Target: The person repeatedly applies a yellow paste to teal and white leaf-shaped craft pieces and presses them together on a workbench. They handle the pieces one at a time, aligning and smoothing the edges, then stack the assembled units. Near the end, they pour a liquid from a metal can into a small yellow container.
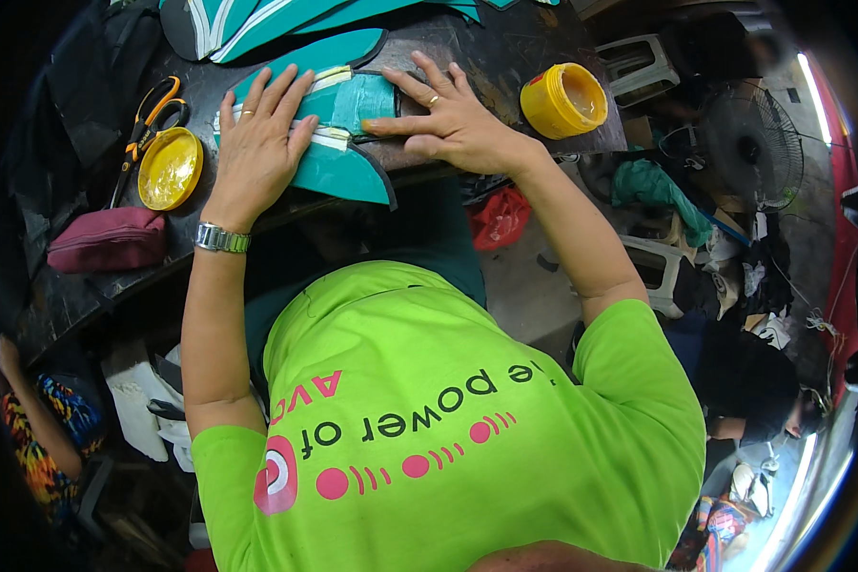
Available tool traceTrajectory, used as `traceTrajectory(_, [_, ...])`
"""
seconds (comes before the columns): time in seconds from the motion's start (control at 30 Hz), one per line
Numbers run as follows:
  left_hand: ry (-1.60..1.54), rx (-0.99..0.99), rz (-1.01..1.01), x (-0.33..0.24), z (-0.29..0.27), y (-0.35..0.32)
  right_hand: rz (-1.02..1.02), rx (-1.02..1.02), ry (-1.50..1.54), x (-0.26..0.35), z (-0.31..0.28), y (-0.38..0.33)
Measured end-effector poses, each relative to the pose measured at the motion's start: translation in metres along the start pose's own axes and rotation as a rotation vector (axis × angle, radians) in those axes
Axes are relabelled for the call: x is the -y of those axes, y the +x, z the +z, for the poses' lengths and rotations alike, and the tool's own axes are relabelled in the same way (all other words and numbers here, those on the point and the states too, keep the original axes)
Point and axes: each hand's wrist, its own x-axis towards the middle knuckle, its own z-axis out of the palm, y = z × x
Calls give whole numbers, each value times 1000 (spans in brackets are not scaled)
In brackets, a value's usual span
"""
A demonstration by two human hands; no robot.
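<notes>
A teal piece (338,181) is spread near the edge of a dark table (486,43), with a shiny patch (360,100) set between its two flaps. Its left side is covered by the left hand (257,143), laid flat with fingers spread — nothing is clasped. The right hand (459,119) is splayed too, with one yellow-smeared fingertip rested on the lower edge of the patch. A yellow tub (586,88) is seen uncapped to the right; on the left, scissors (139,135), a yellow lid (170,170) and a maroon pouch (110,240) are placed — more teal pieces (286,14) are heaped beyond the hands
</notes>
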Motion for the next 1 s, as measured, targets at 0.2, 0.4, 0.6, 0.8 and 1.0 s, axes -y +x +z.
traceTrajectory(0.2, [15,1,6,1,0,-1,180,-245,191,-19,4,-1])
traceTrajectory(0.4, [13,-5,8,0,0,-1,204,-185,25,-11,19,-3])
traceTrajectory(0.6, [-4,-22,-1,-3,-2,1,163,-89,144,21,6,-16])
traceTrajectory(0.8, [-12,5,-44,-34,-9,-15,266,-335,656,11,-16,-2])
traceTrajectory(1.0, [-47,10,-75,-39,-11,-18,419,-387,290,-3,2,39])
